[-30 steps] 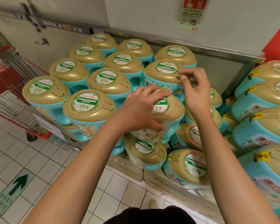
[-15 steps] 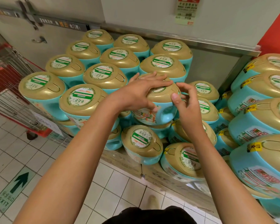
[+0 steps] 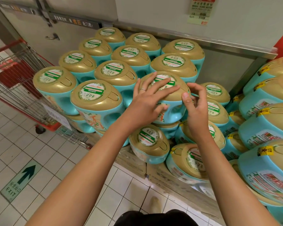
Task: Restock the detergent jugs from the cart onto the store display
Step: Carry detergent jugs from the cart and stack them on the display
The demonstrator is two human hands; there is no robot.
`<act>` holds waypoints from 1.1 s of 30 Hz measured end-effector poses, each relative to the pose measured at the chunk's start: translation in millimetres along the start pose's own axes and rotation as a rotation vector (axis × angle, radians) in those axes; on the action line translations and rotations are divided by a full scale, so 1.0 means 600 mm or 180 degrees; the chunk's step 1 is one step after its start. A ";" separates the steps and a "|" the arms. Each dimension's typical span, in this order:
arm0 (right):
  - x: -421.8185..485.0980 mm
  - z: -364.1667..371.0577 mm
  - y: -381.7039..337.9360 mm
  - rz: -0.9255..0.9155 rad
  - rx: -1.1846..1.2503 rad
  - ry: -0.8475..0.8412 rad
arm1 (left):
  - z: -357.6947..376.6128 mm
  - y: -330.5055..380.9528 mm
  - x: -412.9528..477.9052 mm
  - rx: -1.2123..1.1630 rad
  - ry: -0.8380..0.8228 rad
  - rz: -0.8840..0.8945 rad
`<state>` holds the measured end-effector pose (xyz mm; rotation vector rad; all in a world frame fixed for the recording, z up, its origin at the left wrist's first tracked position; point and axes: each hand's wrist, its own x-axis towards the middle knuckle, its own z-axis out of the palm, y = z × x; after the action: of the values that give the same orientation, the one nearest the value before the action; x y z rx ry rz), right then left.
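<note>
Currently handled jug [image 3: 171,110]: upright, gold lid up, long axis vertical; the lid oval runs left-right and the handle opening faces the person.
Position: front-right corner of the top tier of stacked jugs [image 3: 114,74], just beside the neighbours behind and to the left.
Left hand [image 3: 145,101]: grip apart; fingers flat on the lid, thumb against the teal body.
Right hand [image 3: 194,103]: fingers curled at the lid's right rim, thumb touching it; whether this grip is clamped cannot be told.
Edges: the tier drops off at front and right onto lower jugs [image 3: 149,137].
Open room: tiled floor [image 3: 82,162] in front.
Left boundary: cart [image 3: 15,75].
Right boundary: side stack [image 3: 268,111], near.
</note>
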<state>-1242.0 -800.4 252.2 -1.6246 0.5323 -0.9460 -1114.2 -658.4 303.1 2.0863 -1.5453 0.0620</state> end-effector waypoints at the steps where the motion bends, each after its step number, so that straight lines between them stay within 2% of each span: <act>1: -0.001 0.000 -0.001 0.0020 0.0024 -0.0010 | 0.002 0.001 -0.002 -0.0025 0.0054 0.0000; 6: -0.002 -0.001 -0.006 0.0015 -0.0051 0.0007 | 0.004 0.004 -0.014 0.0101 0.0320 -0.0027; 10: -0.016 -0.001 -0.013 -0.0174 -0.0552 0.0449 | -0.004 0.011 -0.036 0.0293 0.0388 -0.0122; 13: -0.035 -0.002 -0.027 -0.0505 -0.0852 0.0794 | -0.027 0.010 -0.073 -0.0045 0.0626 -0.0142; 15: -0.055 0.006 -0.040 -0.0667 -0.0785 0.0774 | -0.050 0.003 -0.110 -0.0365 0.0737 -0.0178; 20: -0.134 0.091 -0.079 -0.0468 -0.0132 0.0059 | -0.110 -0.031 -0.244 -0.0927 0.1004 -0.0359; 27: -0.259 0.295 -0.102 0.0140 -0.0004 -0.1000 | -0.191 -0.132 -0.478 -0.1561 0.1314 -0.1548; 33: -0.356 0.480 -0.111 0.0416 -0.0096 -0.1920 | -0.270 -0.220 -0.698 -0.1868 0.1560 -0.2546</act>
<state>-1142.3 -450.3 236.4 -1.7722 0.2287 -0.3189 -1094.5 -194.4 246.2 1.8547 -0.3206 -0.1451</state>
